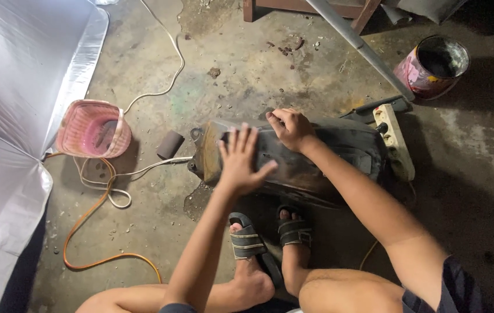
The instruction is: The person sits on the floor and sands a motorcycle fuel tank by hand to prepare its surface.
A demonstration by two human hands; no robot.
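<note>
Seated on the concrete floor [247, 64], feet in strapped sandals [270, 235] tucked just below the work. Left hand [240, 159] spread wide and flat, fingers fanned, pressed on the near upper face of the dark metal tank [316, 159] lying on its side directly ahead of both hands. Right hand [291, 128] curled narrow over the tank's top edge, knuckles up, fingertips tucked under; whether a pad or paper sits beneath them cannot be told. Step in hand judged as rubbing down or sanding the tank's surface, left hand steadying, right hand working. Next move judged to call for firm bracing from the flat palm and even pressure along the curved edge. Tank: long, rounded, dull and scuffed, rust-brown patches toward its left end. Small brown cylindrical block [169, 144] just left of the left hand, beside a pink woven plastic basket [84, 145]. White cord [160, 87] and orange hose [93, 211] looping farther left. Cream power strip [396, 145] right of the right hand; paint-stained can [432, 66] beyond it. Floor rough, stained, gritty.
</note>
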